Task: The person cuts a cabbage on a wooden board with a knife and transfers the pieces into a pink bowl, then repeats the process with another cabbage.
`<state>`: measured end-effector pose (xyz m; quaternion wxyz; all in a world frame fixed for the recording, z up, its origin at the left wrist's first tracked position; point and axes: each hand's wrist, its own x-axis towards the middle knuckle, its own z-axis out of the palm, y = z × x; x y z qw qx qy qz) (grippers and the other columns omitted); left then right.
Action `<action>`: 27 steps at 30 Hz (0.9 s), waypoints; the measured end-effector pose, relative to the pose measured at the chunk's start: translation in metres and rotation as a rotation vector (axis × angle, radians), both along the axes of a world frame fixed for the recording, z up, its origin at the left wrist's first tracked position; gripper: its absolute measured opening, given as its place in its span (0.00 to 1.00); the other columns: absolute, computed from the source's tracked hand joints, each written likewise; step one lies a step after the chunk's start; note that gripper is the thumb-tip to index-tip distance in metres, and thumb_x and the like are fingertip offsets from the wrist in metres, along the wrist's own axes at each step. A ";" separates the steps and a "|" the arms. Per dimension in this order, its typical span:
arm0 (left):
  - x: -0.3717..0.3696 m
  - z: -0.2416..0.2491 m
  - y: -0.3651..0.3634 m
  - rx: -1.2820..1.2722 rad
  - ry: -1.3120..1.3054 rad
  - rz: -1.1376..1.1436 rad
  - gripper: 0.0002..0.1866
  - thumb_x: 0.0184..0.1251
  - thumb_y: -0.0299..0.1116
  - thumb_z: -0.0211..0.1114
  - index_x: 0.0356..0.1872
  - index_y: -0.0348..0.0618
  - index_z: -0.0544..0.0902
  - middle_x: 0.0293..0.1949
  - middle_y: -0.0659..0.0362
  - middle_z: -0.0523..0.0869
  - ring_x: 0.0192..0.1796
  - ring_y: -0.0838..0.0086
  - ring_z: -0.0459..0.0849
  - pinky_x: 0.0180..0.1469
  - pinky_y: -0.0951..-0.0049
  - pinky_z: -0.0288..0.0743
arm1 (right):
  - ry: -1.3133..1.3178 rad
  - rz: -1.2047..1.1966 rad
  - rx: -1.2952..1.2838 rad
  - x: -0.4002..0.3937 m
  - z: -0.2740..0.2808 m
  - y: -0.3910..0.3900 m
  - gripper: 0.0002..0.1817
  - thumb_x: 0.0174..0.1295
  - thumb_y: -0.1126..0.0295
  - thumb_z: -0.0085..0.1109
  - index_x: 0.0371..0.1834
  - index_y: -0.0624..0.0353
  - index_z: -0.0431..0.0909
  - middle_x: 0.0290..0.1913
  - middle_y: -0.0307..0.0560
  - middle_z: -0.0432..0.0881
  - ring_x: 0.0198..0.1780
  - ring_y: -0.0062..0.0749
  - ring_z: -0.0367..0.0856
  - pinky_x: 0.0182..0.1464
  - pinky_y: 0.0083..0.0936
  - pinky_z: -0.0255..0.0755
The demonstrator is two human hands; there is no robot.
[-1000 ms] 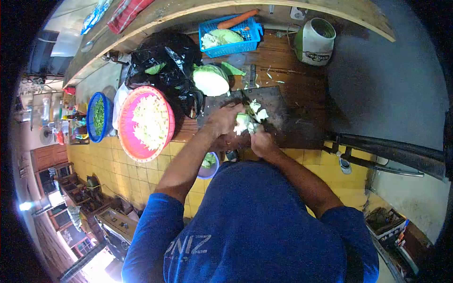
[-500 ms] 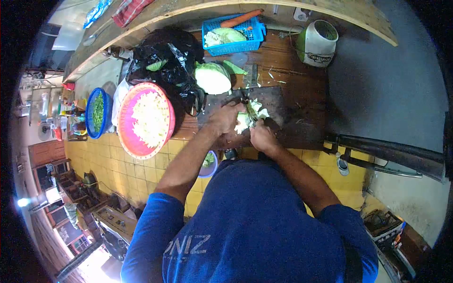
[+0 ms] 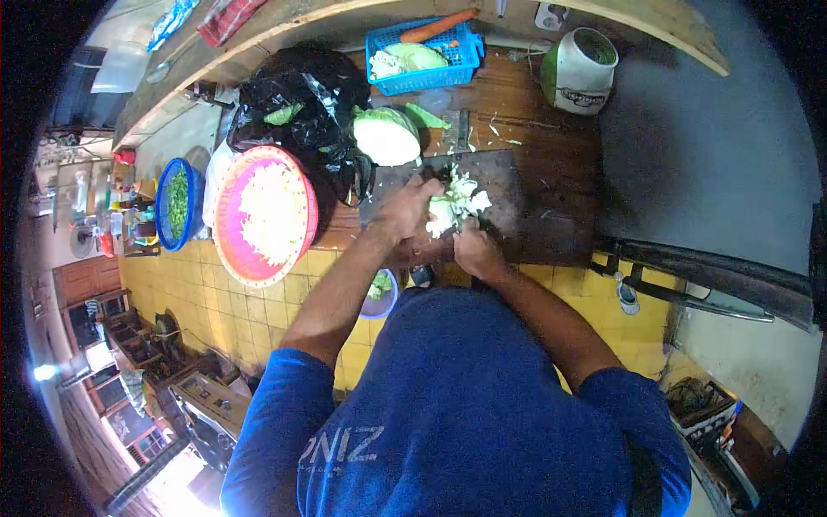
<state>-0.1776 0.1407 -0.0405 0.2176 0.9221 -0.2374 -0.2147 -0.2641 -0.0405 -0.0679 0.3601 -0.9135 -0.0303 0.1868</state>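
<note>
While the left hand (image 3: 407, 209) steadies the cut cabbage (image 3: 444, 214) from its left side, fingers bent in a narrow hold, the right hand (image 3: 478, 250) lies at the near right edge of the same pieces. The right fingers are curled inward; what they enclose cannot be told at this scale. The cut cabbage rests on the dark cutting board (image 3: 504, 181), between and just beyond the hands, with loose pale pieces around it. Beyond the board's left part sits a larger cabbage (image 3: 388, 140), its pale cut face exposed, beside a black plastic bag (image 3: 297, 82). To the left, a pink basket (image 3: 226, 211) contains pale shreds (image 3: 274, 214); farther left is a blue basin (image 3: 162, 207) of green pieces (image 3: 177, 205). Toward the back of the wooden table (image 3: 560, 194), a blue basket (image 3: 426, 84) bears a carrot (image 3: 439, 26) and a pale green wedge (image 3: 415, 57). A white container (image 3: 581, 73) stands at the back right.
</note>
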 end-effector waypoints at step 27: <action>-0.005 -0.016 0.011 -0.125 -0.122 0.052 0.22 0.48 0.32 0.73 0.44 0.48 0.74 0.42 0.53 0.79 0.47 0.52 0.79 0.48 0.55 0.73 | 0.049 -0.031 0.036 -0.005 0.028 -0.003 0.22 0.64 0.63 0.51 0.47 0.76 0.62 0.27 0.71 0.80 0.32 0.67 0.81 0.37 0.55 0.75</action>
